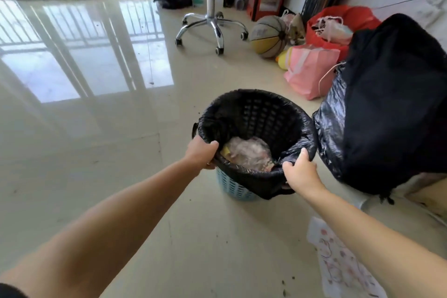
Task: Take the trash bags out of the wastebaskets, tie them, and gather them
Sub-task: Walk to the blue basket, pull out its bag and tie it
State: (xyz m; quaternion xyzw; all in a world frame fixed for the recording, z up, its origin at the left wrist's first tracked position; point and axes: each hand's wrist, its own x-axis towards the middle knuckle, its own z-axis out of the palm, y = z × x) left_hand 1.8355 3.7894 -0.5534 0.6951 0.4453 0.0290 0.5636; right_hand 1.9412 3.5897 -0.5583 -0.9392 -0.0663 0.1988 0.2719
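Right now your left hand (202,151) pinches the near-left edge of the black trash bag (302,133), thumb over the rim and fingers curled beneath, while your right hand (300,172) grips the near-right edge, where the film has bunched into a fold. The bag sits in a pale blue lattice wastebasket (232,187) on the tiled floor (96,152), its mouth folded over the basket rim all the way round

Expect the bag to handle as thin, soft, slightly slick plastic — it will stretch and could tear if you haul on one spot, so take hold of gathered folds at opposite sides of the rim, much as you have it, and peel the cuff free before lifting. The load looks light: only the bottom is filled, with a crumpled clear plastic wrapper (249,155) and a scrap of something yellow (226,151) beside it. The basket itself may rise with the bag, being light too

Just beside the basket on the right stands a larger black bag (331,128) with a dark cloth (396,104) draped over it — what it holds is hidden. Behind it, a pink tote bag (309,72) and a red bag (338,24) stuffed with pale items sit near a basketball (268,36)
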